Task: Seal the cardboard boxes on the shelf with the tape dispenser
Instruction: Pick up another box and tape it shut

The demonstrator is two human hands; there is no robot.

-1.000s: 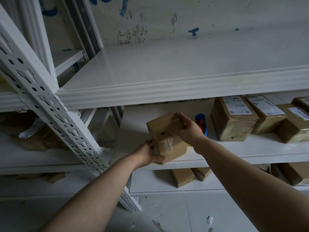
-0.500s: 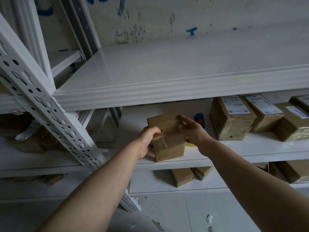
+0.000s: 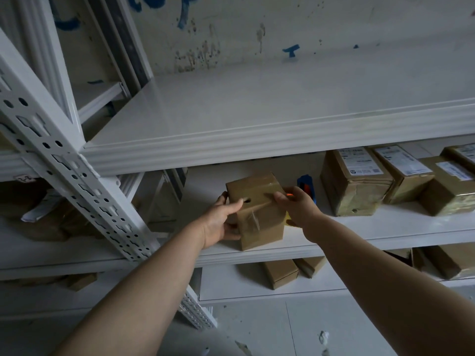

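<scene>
A small brown cardboard box, wrapped in shiny clear tape, stands near the front edge of the middle shelf. My left hand grips its left side, thumb lying across the top face near a small hole. My right hand holds the box's right side, fingers on the top edge. Behind my right hand a blue tape dispenser with an orange part rests on the shelf, mostly hidden. Something yellow shows just under my right hand.
Several taped, labelled boxes stand in a row to the right on the same shelf. More boxes sit on the shelf below. A white perforated upright slants across the left. The upper shelf overhangs the work area.
The box has been turned from a tilted position to stand squarely on the shelf. My left hand rose from under its lower corner to its left side; my right hand stayed on the right side.
</scene>
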